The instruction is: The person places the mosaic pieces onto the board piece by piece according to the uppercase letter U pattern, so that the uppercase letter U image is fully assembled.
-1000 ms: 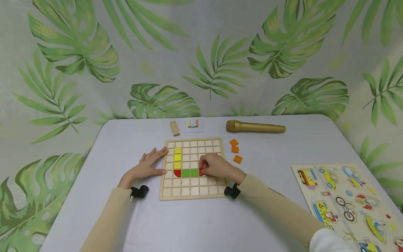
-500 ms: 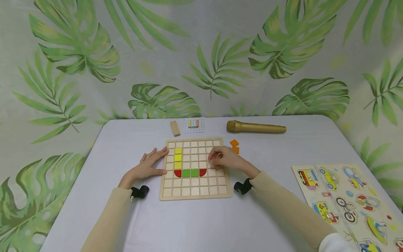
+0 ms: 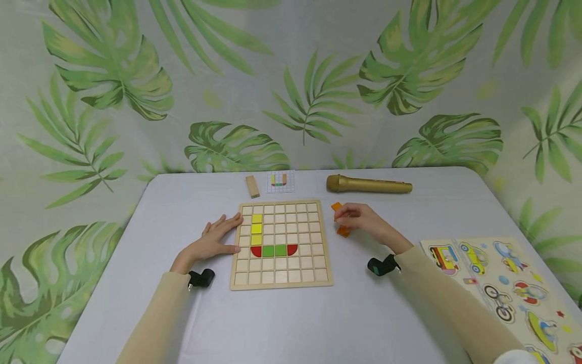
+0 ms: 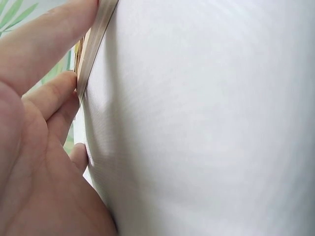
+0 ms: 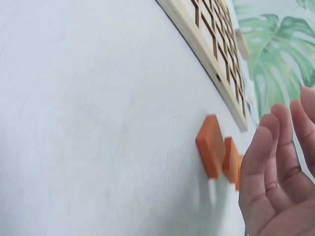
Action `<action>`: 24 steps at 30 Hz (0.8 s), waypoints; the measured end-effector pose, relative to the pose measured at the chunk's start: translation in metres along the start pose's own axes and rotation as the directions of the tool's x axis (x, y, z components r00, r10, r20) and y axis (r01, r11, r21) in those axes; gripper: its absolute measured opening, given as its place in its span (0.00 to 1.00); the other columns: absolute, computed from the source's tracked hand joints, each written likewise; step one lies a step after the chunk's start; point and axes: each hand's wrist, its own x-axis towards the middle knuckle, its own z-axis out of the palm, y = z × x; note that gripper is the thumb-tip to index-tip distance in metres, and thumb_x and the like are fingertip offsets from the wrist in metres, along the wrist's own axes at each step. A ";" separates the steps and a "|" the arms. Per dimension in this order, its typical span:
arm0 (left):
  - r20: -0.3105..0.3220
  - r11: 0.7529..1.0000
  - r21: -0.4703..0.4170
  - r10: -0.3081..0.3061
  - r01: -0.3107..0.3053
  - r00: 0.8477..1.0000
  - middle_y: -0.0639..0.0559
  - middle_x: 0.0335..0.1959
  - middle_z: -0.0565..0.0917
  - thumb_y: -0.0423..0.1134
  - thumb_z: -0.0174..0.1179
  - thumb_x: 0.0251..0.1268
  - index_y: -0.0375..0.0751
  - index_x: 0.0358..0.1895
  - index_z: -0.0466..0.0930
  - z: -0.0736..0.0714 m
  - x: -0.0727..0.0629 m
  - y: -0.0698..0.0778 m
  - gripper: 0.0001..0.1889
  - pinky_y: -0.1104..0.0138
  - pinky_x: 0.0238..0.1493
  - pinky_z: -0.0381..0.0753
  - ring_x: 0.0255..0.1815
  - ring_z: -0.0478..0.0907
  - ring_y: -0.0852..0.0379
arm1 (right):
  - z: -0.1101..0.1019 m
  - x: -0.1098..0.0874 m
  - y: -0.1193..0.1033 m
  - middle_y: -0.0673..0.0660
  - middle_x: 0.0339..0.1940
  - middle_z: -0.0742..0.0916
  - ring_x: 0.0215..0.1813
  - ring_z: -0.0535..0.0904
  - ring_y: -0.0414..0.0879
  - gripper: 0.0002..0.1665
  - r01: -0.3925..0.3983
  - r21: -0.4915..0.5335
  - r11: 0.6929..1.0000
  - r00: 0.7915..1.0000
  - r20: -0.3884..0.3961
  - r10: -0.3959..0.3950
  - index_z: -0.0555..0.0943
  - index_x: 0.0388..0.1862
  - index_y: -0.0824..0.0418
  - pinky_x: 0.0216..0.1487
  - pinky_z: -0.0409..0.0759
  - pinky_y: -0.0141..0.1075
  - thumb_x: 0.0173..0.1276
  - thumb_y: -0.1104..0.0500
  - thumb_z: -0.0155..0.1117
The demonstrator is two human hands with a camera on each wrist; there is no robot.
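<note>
A wooden grid board [image 3: 282, 276] lies mid-table. In it stand a column of yellow tiles [image 3: 256, 229] and, below, two green tiles [image 3: 269, 251] between two red rounded-corner tiles [image 3: 292, 249]. My left hand [image 3: 211, 242] rests with extended fingers against the board's left edge; the left wrist view shows its fingertips at the wooden frame [image 4: 91, 56]. To the right of the board, my right hand [image 3: 364, 222] hovers at the loose orange tiles [image 3: 343, 231], covering part of them. In the right wrist view its relaxed fingers hold nothing, beside the orange tiles [image 5: 211, 147].
Behind the board lie a small wooden block [image 3: 252, 186] and a printed pattern card [image 3: 281, 188]. A gold microphone [image 3: 368, 184] lies at the back right. A vehicle picture puzzle board [image 3: 504, 278] occupies the right side, near my right sleeve [image 3: 445, 293].
My right hand has left the right red tile, which sits in the board, and moved right to the orange tiles. My left hand has stayed at the board's edge.
</note>
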 end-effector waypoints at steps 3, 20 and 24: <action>0.002 1.000 -0.002 0.001 -0.001 1.000 0.43 0.77 0.49 0.48 0.65 0.60 0.39 0.75 0.53 0.000 -0.001 0.001 0.43 0.38 0.64 0.23 0.75 0.32 0.36 | -0.006 -0.004 0.003 0.66 0.48 0.84 0.45 0.80 0.52 0.18 -0.025 0.025 0.999 0.999 -0.022 0.025 0.76 0.50 0.73 0.45 0.78 0.42 0.68 0.60 0.63; -0.004 1.000 0.005 0.002 -0.002 1.000 0.43 0.77 0.49 0.48 0.65 0.60 0.39 0.75 0.53 0.000 -0.001 0.001 0.43 0.37 0.64 0.23 0.75 0.33 0.36 | -0.010 -0.010 0.014 0.63 0.41 0.84 0.40 0.78 0.47 0.15 0.025 -0.098 0.995 0.998 -0.054 -0.030 0.77 0.47 0.73 0.38 0.76 0.35 0.59 0.72 0.61; -0.005 1.000 -0.001 0.004 -0.004 1.000 0.42 0.76 0.49 0.47 0.65 0.61 0.39 0.75 0.53 0.000 -0.001 0.003 0.43 0.37 0.64 0.23 0.75 0.32 0.36 | -0.006 -0.007 0.017 0.60 0.38 0.85 0.38 0.77 0.48 0.13 0.064 -0.237 0.969 0.994 -0.071 -0.083 0.79 0.42 0.70 0.40 0.75 0.36 0.57 0.71 0.67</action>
